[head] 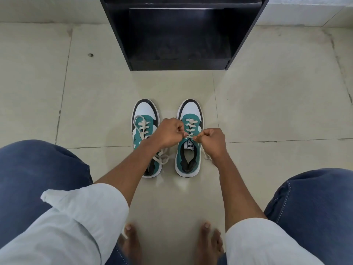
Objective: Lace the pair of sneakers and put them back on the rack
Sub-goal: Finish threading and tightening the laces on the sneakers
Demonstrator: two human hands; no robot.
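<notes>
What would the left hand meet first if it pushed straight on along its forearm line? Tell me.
The left hand, fisted on the lace, points up and right across the right sneaker. Past that shoe's tongue it would likely meet bare floor, not the rack; depth is unclear.

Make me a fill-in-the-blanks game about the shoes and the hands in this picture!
1. Both hands pull the lace of the sneaker on the ____ side of the picture.
2. The black rack stands on the floor with ____ shoes inside it.
3. The left sneaker and right sneaker are teal, white and ____.
4. The left hand and right hand are closed into ____ around the lace ends.

Missing words: right; no; black; fists
</notes>
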